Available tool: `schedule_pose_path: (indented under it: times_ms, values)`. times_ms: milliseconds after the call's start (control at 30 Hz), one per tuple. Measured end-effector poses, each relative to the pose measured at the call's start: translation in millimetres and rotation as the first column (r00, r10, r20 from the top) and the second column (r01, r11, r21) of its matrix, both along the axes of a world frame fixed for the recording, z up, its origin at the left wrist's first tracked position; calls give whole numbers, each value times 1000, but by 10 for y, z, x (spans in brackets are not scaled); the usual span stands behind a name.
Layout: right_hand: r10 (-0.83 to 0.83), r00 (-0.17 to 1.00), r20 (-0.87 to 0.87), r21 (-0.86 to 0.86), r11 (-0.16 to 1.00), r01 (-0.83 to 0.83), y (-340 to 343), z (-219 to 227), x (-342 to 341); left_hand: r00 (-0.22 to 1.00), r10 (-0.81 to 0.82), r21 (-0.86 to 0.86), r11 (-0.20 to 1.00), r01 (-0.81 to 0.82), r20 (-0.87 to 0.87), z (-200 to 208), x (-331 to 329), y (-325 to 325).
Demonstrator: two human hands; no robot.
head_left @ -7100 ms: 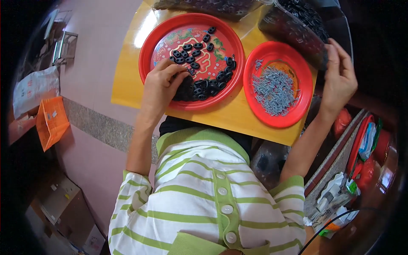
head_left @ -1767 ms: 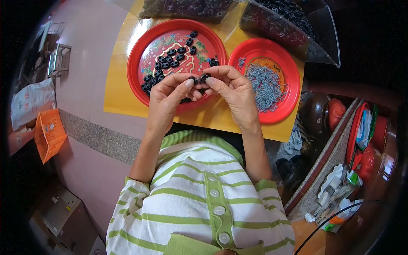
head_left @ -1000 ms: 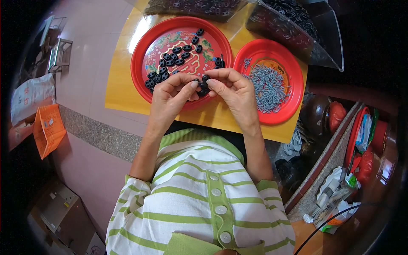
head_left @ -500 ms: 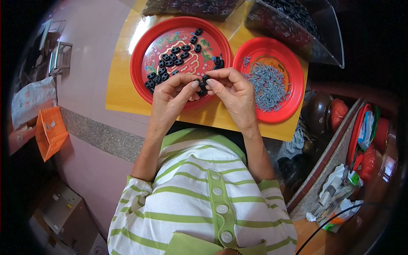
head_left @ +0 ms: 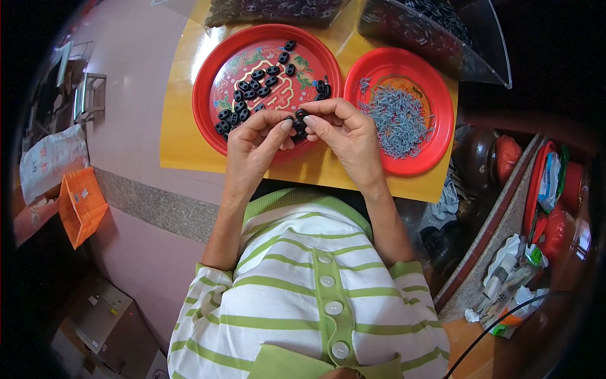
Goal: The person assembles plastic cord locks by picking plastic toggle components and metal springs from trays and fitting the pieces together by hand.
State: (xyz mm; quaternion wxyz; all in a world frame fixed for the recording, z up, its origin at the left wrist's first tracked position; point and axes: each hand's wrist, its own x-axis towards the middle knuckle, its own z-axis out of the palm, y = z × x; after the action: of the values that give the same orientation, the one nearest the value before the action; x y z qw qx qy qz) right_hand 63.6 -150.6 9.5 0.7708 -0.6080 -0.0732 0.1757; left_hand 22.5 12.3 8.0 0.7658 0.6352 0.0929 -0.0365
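Note:
My left hand (head_left: pixel 251 146) and my right hand (head_left: pixel 351 144) meet over the near edge of a round red tray (head_left: pixel 201 88). Each pinches thumb against fingers. Between the fingertips are small black plastic pieces (head_left: pixel 300 116), pressed close together; the fingers partly cover them, so I cannot tell whether they are joined. Similar black oval two-hole pieces (head_left: pixel 250 95) lie scattered on the tray's patterned bottom, with a small cluster (head_left: pixel 322 88) at its right side. Beside my right hand, a smaller red plate (head_left: pixel 445 117) holds a heap of small grey screws (head_left: pixel 399 121).
Two clear bins, one at the back (head_left: pixel 271 14) and one at back right (head_left: pixel 416 38), hold many dark parts. Everything stands on a yellow tabletop (head_left: pixel 177 142). An orange bag (head_left: pixel 82 205) is at far left; a ledge with packets (head_left: pixel 505 278) lies right.
The view has shifted slightly. Both hands keep their pinch on the black pieces, with only small finger movement; the pieces on the tray stay where they were.

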Motion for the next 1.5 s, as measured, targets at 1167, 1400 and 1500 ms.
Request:
schedule_pose_path:
  times_ms: [1167, 1400, 1500]
  values:
    - [-109, 992, -68, 54, 992, 113, 96, -53, -103, 990, -62, -349, 937, 15, -124, -84, 47, -98]
    - [-96, 976, 194, -121, 985, 121, 45, -44, -28, 994, -23, -415, 909, -22, -103, -69, 60, -112]
    - [-120, 987, 110, -45, 991, 126, 37, -7, 2, 993, -4, -412, 910, -46, -119, -42, 64, -142]
